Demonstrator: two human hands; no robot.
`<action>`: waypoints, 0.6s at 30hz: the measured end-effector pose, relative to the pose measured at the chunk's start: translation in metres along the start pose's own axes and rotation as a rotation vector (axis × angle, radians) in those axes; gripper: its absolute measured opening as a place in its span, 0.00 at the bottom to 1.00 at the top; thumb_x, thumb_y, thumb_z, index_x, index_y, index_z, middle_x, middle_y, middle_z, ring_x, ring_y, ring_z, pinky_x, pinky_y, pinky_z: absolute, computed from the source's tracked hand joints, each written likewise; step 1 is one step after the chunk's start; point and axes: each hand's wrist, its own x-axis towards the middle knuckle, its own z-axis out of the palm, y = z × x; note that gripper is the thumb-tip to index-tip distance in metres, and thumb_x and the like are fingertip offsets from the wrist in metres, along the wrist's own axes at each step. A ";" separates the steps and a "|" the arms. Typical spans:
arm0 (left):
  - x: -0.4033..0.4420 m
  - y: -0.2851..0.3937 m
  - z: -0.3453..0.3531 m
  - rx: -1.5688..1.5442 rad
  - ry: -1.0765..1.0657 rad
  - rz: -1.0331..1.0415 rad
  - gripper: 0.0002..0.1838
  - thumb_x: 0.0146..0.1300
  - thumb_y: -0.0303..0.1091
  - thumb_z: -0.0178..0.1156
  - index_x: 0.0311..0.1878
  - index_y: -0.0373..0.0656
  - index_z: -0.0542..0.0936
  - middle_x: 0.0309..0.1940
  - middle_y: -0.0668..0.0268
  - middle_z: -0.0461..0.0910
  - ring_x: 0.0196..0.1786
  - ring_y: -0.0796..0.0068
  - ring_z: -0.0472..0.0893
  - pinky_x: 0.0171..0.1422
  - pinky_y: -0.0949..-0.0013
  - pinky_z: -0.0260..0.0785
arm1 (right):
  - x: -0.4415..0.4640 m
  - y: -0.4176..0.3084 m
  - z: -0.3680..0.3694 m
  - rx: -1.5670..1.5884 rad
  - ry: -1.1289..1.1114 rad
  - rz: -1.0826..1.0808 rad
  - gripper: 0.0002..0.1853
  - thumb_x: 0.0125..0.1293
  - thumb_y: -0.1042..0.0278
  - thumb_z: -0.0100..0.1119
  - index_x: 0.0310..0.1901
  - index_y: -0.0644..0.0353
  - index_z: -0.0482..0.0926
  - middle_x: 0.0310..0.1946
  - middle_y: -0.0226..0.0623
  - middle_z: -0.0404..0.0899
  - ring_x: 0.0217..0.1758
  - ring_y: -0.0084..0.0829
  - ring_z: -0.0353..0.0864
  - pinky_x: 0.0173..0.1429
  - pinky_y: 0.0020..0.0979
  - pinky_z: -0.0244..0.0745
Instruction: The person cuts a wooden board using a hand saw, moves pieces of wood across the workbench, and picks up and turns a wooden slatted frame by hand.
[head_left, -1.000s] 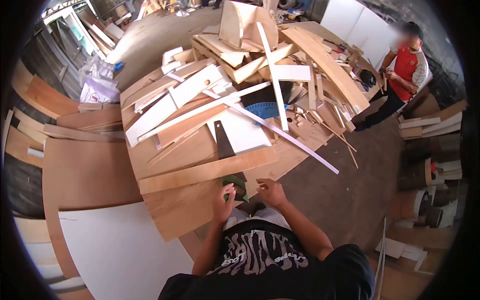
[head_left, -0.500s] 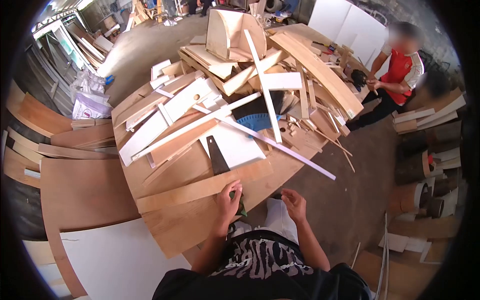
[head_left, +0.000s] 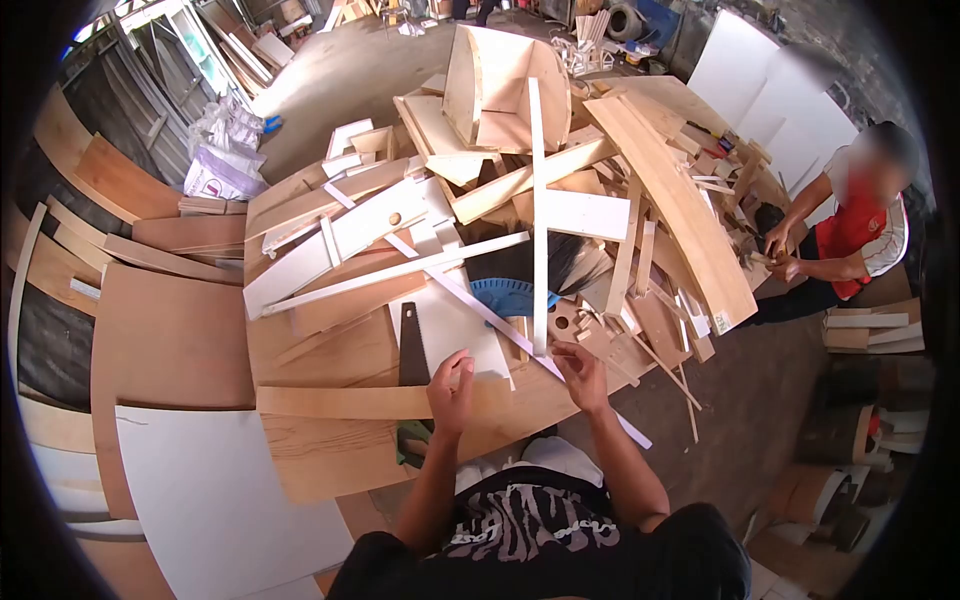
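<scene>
My left hand is raised over the near edge of the workbench, its fingers loosely bent and no object visible in them. Below it a curved wooden strip lies across the bench. A handsaw with a dark blade rests just beyond that hand. My right hand reaches forward, thumb and fingers apart. Its fingertips are beside the lower end of a long white strip; whether they touch it I cannot tell. A second pale strip slants beneath, passing behind my right hand.
Wood offcuts and an open corner-shaped wooden box are piled on the bench. A blue, fan-shaped piece lies in the pile. At right, a person in a red shirt handles something small. Boards stand at left.
My right hand has moved forward to the white strip's lower end. My left hand has risen slightly. The view has turned, shifting the whole pile in the picture.
</scene>
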 end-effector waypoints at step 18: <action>0.152 0.056 0.036 -0.076 0.082 0.257 0.15 0.72 0.31 0.65 0.58 0.37 0.84 0.45 0.54 0.89 0.49 0.66 0.89 0.58 0.64 0.78 | 0.127 -0.094 -0.008 -0.082 0.076 -0.178 0.19 0.68 0.70 0.68 0.60 0.61 0.82 0.47 0.43 0.90 0.49 0.35 0.92 0.54 0.34 0.84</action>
